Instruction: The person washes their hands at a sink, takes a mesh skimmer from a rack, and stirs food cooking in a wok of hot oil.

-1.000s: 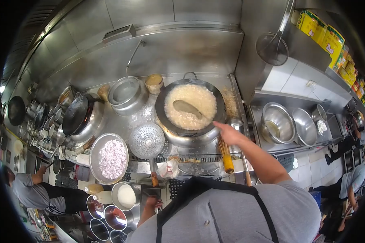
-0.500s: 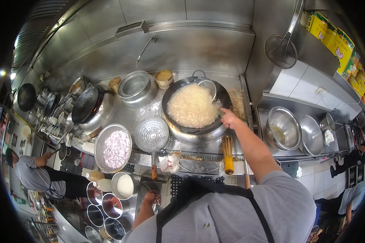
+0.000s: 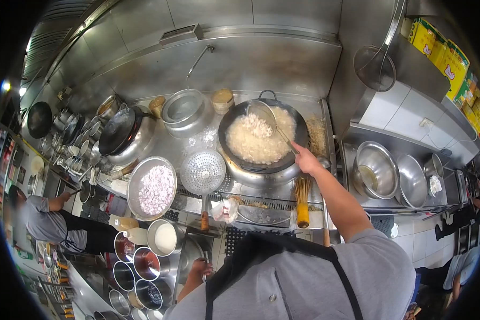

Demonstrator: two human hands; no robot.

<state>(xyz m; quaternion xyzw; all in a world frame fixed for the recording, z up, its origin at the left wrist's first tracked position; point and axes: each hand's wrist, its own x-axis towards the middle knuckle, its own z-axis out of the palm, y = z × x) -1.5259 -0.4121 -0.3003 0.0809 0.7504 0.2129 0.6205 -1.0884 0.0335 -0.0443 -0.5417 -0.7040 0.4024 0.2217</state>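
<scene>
My right hand [image 3: 306, 159] is closed round the handle of a wire skimmer [image 3: 274, 118]. Pale food pieces [image 3: 260, 127] sit heaped in its basket, above the black wok [image 3: 303, 133]. Bubbling, cloudy liquid [image 3: 250, 152] with more pale pieces fills the wok. Low at my left side, my left hand [image 3: 200, 267] has its fingers curled at the edge of a metal surface; whatever they grip is too small to make out. Several metal pots, including one of white contents [image 3: 165, 238], stand beside it.
A perforated ladle [image 3: 203, 172] and a bowl of pale pinkish pieces [image 3: 156, 189] lie left of the wok. A bamboo brush [image 3: 302, 205] is at the front edge. Steel bowls [image 3: 377, 166] stand right, under a hanging strainer [image 3: 375, 68]. Another person [image 3: 48, 218] works at far left.
The skimmer has come up out of the liquid, tilted left, with pale pieces in its basket. My right hand has shifted slightly. My left hand stays low at the left.
</scene>
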